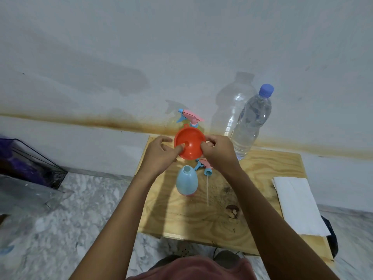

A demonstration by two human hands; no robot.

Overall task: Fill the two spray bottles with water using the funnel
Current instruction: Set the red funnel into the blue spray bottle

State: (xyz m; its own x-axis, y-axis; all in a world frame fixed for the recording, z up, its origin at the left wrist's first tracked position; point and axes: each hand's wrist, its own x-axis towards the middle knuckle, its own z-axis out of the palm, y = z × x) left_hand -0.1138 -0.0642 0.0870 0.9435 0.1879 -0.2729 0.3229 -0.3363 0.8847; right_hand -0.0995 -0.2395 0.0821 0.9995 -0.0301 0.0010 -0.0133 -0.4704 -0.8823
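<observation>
Pinching funnel [189, 145] by its left rim with left hand [159, 155], thumb inside the bowl. Pinching the right rim with right hand [219, 152]. Holding it in the air, tilted, mouth facing near, over the far part of table [262, 178]. Just nearer, upright on the table: blue bottle [186, 181], neck uncapped. Right of that, lying flat: spray head [205, 167], tube pointing near. Behind the funnel, partly hidden: second bottle [190, 118], sprayer fitted. Far right: capped water bottle [252, 122], upright. At the right edge: folded paper [298, 205].
</observation>
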